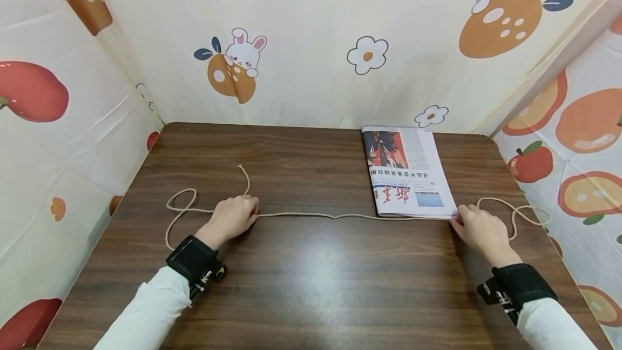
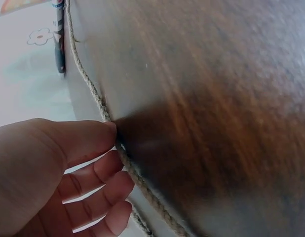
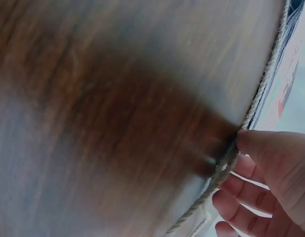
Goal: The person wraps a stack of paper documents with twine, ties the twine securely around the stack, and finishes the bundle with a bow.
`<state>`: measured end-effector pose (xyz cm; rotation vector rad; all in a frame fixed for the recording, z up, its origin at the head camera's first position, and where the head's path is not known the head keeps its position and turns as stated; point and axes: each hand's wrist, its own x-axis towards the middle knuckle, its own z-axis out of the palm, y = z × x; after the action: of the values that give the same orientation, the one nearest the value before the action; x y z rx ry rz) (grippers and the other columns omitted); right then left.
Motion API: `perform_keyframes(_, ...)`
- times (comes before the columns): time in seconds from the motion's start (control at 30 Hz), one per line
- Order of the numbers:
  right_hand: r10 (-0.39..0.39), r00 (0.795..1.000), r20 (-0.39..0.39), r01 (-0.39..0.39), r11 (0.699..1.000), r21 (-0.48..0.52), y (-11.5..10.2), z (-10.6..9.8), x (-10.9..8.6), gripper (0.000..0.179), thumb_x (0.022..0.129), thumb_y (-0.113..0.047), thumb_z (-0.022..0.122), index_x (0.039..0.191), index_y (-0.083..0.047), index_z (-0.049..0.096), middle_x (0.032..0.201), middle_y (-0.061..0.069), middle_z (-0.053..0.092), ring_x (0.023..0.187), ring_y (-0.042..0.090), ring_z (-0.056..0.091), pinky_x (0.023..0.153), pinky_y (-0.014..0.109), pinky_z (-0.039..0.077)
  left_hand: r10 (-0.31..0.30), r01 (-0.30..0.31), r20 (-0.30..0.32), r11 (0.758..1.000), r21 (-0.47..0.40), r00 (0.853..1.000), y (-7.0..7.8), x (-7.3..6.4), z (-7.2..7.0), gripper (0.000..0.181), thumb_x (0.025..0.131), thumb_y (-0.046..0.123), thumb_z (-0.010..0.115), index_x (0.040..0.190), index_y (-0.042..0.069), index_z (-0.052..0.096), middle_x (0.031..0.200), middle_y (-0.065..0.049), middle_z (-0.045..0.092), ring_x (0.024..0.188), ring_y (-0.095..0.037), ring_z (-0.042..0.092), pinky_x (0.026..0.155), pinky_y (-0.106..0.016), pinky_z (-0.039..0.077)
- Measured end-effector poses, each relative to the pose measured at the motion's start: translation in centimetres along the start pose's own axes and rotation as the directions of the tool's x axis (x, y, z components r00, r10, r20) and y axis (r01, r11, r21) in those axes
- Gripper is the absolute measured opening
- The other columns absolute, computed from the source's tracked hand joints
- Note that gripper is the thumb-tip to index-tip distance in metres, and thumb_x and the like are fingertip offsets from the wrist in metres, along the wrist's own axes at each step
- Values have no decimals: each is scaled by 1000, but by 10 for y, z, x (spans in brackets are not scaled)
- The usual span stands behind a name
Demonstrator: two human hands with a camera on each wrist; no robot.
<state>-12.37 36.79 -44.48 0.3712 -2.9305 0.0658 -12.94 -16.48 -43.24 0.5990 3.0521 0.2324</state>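
Observation:
A thin beige rope [image 1: 301,214] runs across the wooden table, almost straight between the two hands. My left hand [image 1: 234,216] pinches it left of the middle; beyond that hand the rope's loose end loops on the table. In the left wrist view, thumb and forefinger meet on the braided rope [image 2: 88,84]. At the newspaper's near right corner, my right hand [image 1: 483,231] pinches the rope, and a loop of its other end lies to the right. The right wrist view shows the thumb at the rope [image 3: 266,79]. A folded newspaper [image 1: 413,188] lies just behind the rope, its near edge along it.
The dark brown table [image 1: 316,296] reaches back to a cream curtain [image 1: 301,42] printed with rabbits and flowers. Fruit-print cloths hang at the left [image 1: 78,161] and right [image 1: 583,123] sides. Black wrist straps with cameras sit over white sleeves.

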Motion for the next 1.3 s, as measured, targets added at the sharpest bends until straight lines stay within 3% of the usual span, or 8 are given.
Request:
perform_keyframes(0.2,18,998,60,-19,1000,23,-2,-10,5,21,76,-15,68,70,-7,51,61,4,45,49,17,42,43,34,31,15,-15,13,1000,10,1000,6,2,-6,20,78,15,69,69,16,52,68,3,49,56,-15,51,44,-31,37)
perform_keyframes(0.4,30,997,66,-34,998,57,-2,-20,19,16,79,-14,66,79,-1,56,65,7,51,51,18,47,45,34,35,70,-70,-32,998,2,997,20,14,-13,17,79,18,70,72,17,54,71,3,50,61,-15,52,48,-30,39)
perform_keyframes(0.57,41,997,72,-47,995,87,-2,-27,35,15,81,-12,64,84,1,57,69,11,54,53,20,50,46,35,38,96,-98,-43,994,-45,994,38,31,-19,10,80,20,68,79,16,59,78,2,54,71,-17,55,54,-31,44)
perform_keyframes(0.83,100,986,137,-117,985,124,0,-25,61,19,84,-13,60,91,4,57,80,19,60,64,28,56,54,43,43,119,-114,28,985,-129,993,73,63,-20,17,85,23,64,100,14,65,98,-2,61,91,-21,60,72,-37,49)
perform_keyframes(1.13,160,964,213,-194,969,152,-3,-17,79,24,87,-15,55,98,6,56,89,24,59,77,36,57,64,49,43,141,-126,49,964,-233,989,108,100,-11,25,88,22,62,110,11,64,104,-4,61,93,-20,60,77,-35,49)
perform_keyframes(1.3,179,955,237,-218,964,153,-3,-11,87,27,88,-17,54,100,7,55,89,24,58,77,35,56,64,48,42,142,-125,60,966,-226,988,123,116,-3,27,89,23,60,113,11,63,107,-4,61,96,-21,59,77,-34,49)
